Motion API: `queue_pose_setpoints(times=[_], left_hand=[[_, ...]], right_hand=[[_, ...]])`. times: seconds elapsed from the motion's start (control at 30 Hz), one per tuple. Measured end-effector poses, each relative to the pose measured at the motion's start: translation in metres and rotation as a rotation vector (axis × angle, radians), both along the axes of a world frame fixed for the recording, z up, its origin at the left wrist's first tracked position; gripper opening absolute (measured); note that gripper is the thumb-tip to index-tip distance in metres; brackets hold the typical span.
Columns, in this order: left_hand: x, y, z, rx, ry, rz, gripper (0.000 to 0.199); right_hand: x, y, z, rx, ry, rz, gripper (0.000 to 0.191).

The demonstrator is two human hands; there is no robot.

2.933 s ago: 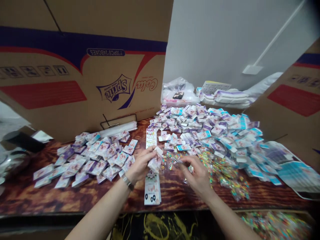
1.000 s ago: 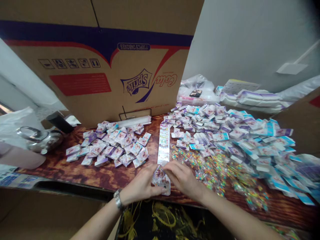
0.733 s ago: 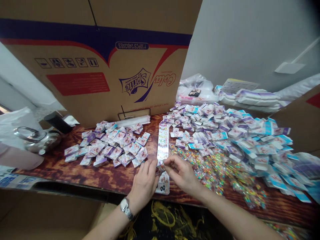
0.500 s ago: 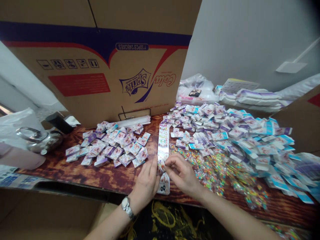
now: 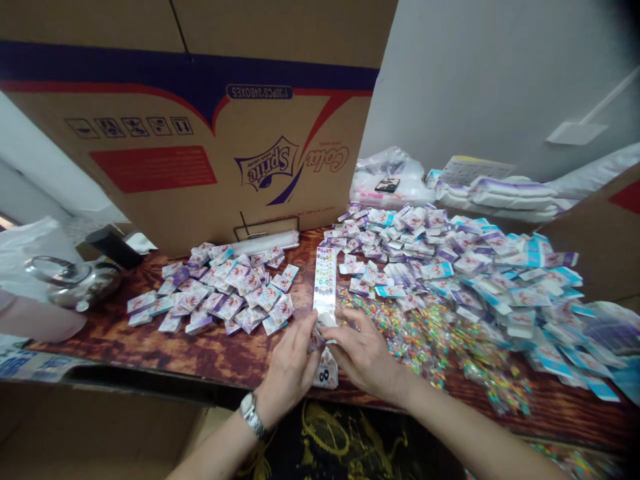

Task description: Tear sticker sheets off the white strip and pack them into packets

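A long printed sticker strip (image 5: 325, 280) lies upright on the wooden table, its lower end (image 5: 327, 371) showing below my hands. My left hand (image 5: 289, 372) and my right hand (image 5: 363, 353) meet over it. Both pinch a small crumpled white-and-purple packet (image 5: 318, 335), which is mostly hidden by my fingers. A heap of small clear bags holding colourful pieces (image 5: 425, 340) lies just right of my right hand. A pile of purple-and-white packets (image 5: 225, 293) lies left of my left hand.
A larger heap of white, purple and blue packets (image 5: 450, 267) covers the right of the wooden table (image 5: 150, 340). A Sprite-printed cardboard box panel (image 5: 200, 147) rises behind. A steel kettle (image 5: 73, 283) sits far left, and plastic bags (image 5: 387, 183) lie at the back.
Both hands have come in together over the strip and closed on the small packet. The strip now stands upright in the view, which has turned slightly since the oldest frame.
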State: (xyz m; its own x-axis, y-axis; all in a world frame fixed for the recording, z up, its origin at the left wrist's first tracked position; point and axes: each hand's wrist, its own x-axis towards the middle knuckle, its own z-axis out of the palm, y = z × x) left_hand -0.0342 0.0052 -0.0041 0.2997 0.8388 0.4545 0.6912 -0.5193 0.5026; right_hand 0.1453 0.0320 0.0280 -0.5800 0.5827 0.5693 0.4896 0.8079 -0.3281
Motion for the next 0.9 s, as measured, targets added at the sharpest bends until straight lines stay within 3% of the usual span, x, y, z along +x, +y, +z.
queue_pose_setpoints(times=[0.27, 0.47, 0.6, 0.8, 0.9], left_hand=[[0.0, -0.004, -0.001, -0.025, -0.063, -0.01, 0.058], [0.002, 0.001, -0.002, 0.106, -0.004, 0.046, 0.058], [0.004, 0.003, -0.001, 0.188, 0.014, 0.09, 0.06], [0.005, 0.004, -0.002, 0.232, -0.002, 0.136, 0.062], [0.005, 0.005, -0.004, 0.252, 0.021, 0.138, 0.063]], right_hand=[[0.001, -0.001, 0.018, -0.187, 0.045, 0.062, 0.019], [-0.006, -0.005, 0.02, -0.276, 0.153, -0.094, 0.012], [-0.008, -0.004, 0.023, -0.24, 0.063, -0.198, 0.016], [-0.009, -0.005, 0.021, -0.068, -0.024, -0.235, 0.018], [-0.011, -0.004, 0.022, -0.1, 0.018, -0.243, 0.014]])
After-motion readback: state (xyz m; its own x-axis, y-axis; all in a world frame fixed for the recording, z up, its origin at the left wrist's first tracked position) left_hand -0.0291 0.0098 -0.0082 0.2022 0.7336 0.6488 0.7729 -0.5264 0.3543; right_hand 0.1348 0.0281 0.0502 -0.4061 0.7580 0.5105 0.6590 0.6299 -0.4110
